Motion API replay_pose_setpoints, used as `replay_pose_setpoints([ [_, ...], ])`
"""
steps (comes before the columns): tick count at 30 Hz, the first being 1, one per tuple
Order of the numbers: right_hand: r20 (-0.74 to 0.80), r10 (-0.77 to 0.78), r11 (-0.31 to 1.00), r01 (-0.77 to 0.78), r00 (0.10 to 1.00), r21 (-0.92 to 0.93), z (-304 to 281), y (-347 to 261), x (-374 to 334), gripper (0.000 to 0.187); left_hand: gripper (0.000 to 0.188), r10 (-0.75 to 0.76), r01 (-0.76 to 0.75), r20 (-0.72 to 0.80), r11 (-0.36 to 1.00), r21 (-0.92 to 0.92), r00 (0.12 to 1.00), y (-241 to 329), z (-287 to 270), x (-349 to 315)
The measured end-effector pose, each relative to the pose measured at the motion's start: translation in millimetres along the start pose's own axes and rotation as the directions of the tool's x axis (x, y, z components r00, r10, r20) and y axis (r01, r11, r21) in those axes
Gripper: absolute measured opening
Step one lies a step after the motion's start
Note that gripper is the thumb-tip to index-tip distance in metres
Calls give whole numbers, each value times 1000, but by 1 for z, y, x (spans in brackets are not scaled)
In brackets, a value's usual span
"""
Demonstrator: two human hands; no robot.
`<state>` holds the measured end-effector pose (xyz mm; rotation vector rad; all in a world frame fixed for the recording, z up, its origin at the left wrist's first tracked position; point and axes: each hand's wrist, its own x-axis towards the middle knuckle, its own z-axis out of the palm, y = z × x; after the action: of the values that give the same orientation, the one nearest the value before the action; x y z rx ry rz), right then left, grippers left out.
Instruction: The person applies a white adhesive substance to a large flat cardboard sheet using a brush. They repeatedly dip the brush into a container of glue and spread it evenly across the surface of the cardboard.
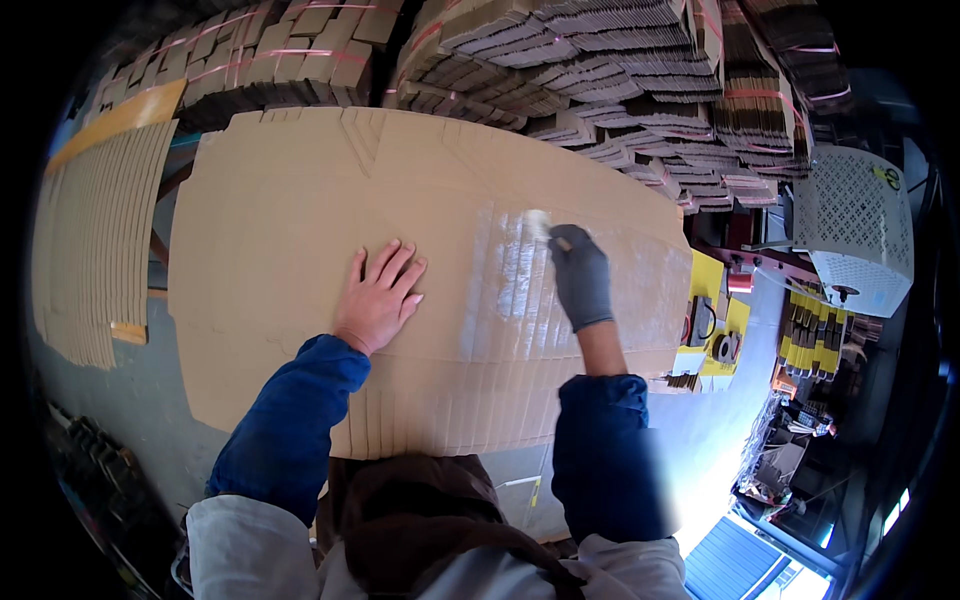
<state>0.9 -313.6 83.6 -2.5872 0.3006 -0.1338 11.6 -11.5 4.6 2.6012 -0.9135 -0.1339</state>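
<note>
A large flat sheet of brown cardboard (270,215) lies in front of me, creased by fold lines and cut slots. My bare left hand (380,298) rests palm down near its middle, fingers stretched out. In a dark grey glove, my right hand (582,278) is closed around a brush (537,222) with pale bristles, slightly blurred. The bristles meet the sheet at the upper end of a shiny whitish wet smear (515,285). That smear shows streaks along the ridges of the sheet, and a fainter whitish patch (640,270) lies right of the glove.
Bundled cardboard stacks (600,60) rise behind the sheet. At left stands a row of cardboard pieces (95,240). A white perforated machine cover (860,225) is at far right, near a yellow surface (708,275) holding a tape roll (724,347).
</note>
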Motion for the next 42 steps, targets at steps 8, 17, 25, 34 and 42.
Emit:
replay_pose_setpoints([
  [8, 12, -58, 998, 58, 998, 26, 2, -12, 19, 12, 49, -7, 7, -19, 1000, -5, 1000, -3, 1, -4],
  [17, -6, 57, 998, -57, 998, 36, -7, -5, 29, 7, 47, -2, 3, -28, 1000, 7, 1000, -3, -1, -3],
  [25, -26, 55, 997, -56, 998, -50, -18, 27, 24, 8, 47, -8, 8, -19, 1000, 3, 1000, -1, 1, 3],
  [34, 123, -99, 972, 122, 987, -203, -12, 31, -2, 20, 50, -23, 23, 32, 1000, -2, 999, 0, 4, 4],
  [42, 107, -194, 952, 214, 975, -219, -1, 10, -14, 20, 54, -24, 24, 59, 1000, 13, 998, -3, 9, 0],
])
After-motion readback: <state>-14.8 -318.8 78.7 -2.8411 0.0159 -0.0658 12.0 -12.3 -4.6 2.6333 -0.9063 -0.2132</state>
